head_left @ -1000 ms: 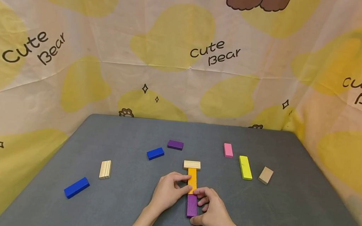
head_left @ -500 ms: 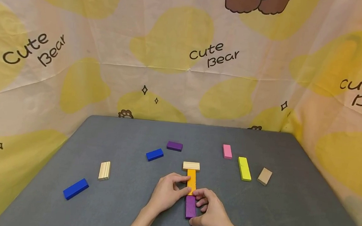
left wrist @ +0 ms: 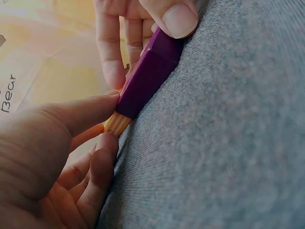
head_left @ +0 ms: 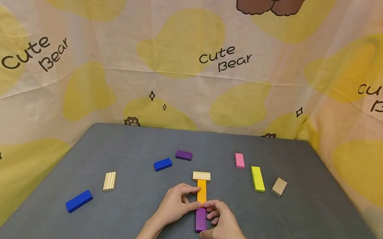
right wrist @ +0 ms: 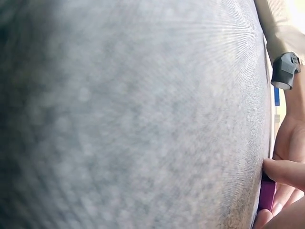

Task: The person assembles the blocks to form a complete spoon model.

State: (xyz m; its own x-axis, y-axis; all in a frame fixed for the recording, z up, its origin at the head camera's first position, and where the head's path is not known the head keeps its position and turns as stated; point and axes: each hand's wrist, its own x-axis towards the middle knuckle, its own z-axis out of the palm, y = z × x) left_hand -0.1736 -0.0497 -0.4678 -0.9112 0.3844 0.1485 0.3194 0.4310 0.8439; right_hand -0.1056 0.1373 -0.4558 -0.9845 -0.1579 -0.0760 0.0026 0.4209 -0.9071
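An orange wooden block lies lengthwise in front of a striped pale wood block set crosswise, making a T shape. Against its near end sits a purple block. My left hand holds the orange block from the left, index finger near its middle and thumb at the joint with the purple one. With index finger and thumb, my right hand grips the purple block by its two ends. The left wrist view shows both hands meeting at this joint, where the orange block's striped edge shows.
On the grey table lie two blue blocks, a striped pale block and another purple block to the left and back. Pink, yellow and tan blocks lie to the right.
My left thumb has slid from the orange block toward its joint with the purple block. The right hand keeps its grip. The head view has shifted slightly.
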